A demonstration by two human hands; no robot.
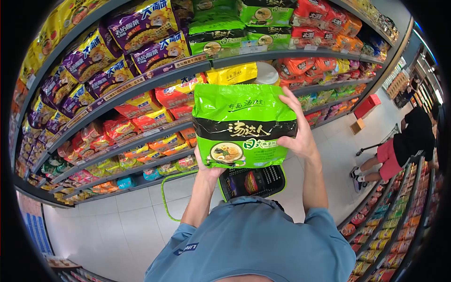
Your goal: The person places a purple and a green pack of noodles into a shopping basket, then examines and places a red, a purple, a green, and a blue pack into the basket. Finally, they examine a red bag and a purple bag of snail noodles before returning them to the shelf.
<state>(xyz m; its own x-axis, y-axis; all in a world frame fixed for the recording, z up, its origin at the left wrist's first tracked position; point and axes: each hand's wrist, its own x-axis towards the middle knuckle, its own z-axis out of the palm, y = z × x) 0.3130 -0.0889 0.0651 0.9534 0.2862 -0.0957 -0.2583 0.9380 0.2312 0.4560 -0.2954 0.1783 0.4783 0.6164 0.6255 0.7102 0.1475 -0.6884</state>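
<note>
A large green noodle pack [244, 126] with a black band and a picture of a bowl is held up in front of my chest, between both hands. My left hand [205, 162] grips its lower left edge, the fingers mostly hidden behind it. On the right side, my right hand [298, 129] clasps the pack with the thumb on its front and the fingers at its upper corner. Below the pack is a black shopping basket [277, 181] with a green rim and some packs inside, partly covered by the green pack.
Curved shelves [188, 61] hold purple packs [145, 23], green packs [217, 37] and red packs [310, 35]. At the right, a person [399, 150] in pink shorts stands by another shelf row [394, 225]. A red box [367, 106] stands near the shelf end.
</note>
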